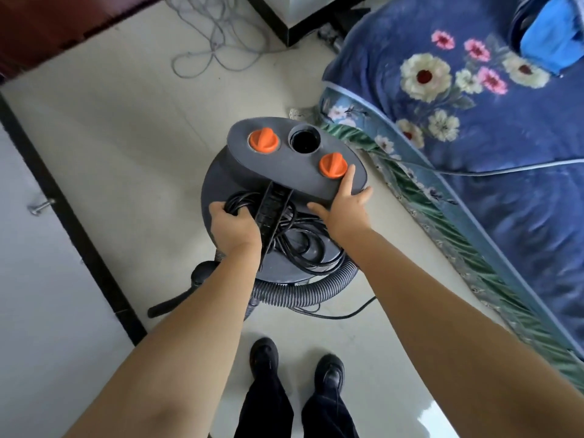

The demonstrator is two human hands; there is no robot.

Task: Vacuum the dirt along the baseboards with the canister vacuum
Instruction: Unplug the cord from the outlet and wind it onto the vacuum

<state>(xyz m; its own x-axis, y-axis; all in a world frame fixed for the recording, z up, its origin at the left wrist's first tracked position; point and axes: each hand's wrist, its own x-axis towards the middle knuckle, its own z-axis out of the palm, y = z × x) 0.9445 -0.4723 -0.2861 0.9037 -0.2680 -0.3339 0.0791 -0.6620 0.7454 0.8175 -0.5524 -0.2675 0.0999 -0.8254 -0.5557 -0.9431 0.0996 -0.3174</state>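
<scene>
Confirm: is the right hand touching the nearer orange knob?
Touching. The head view shows the right hand flat on the vacuum lid, its fingertip against the orange knob.

The round grey plastic vacuum [240, 172] has two orange knobs [264, 140] and a black cord [284, 229]. The soft blue blanket [474, 128] has pink and white flowers.

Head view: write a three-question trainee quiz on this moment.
1. True or false: the hose is plugged into the round port on the vacuum.
2. What does the left hand hold? A) orange knob B) coiled cord C) hose
3. Fill in: the right hand rests on the vacuum's top plate, fingertips near an orange ____.

Key:
1. False; the port is open and the hose lies on the floor behind the vacuum.
2. B, the coiled cord.
3. knob.
</scene>
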